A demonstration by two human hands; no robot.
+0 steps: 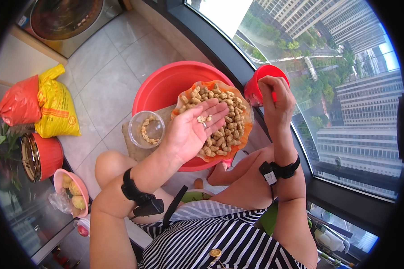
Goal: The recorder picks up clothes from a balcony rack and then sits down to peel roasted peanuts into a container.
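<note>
My left hand (pixel 188 131) is palm up with its fingers extended, above the near left part of a heap of peanuts. A few shelled peanut kernels (pixel 203 119) lie on its fingers, near a ring. Unshelled peanuts (pixel 234 129) fill a wavy-edged orange dish (pixel 247 136), which rests over a large red basin (pixel 155 79). To the left, a round clear plastic container (pixel 132 134) holds several peanut kernels (pixel 144 129). My right hand (pixel 278 101) hangs over a red bucket (pixel 254 89) with its fingers bent together; whether anything is between the fingertips is hidden.
Black window framing (pixel 219 43) runs close along the right side. On the tiled floor (pixel 101 84) at left stand a yellow plastic bag (pixel 59 104), a red plastic bag (pixel 22 101), a red pot (pixel 48 156) and a pink bowl (pixel 84 188) of round produce. Black straps circle both forearms.
</note>
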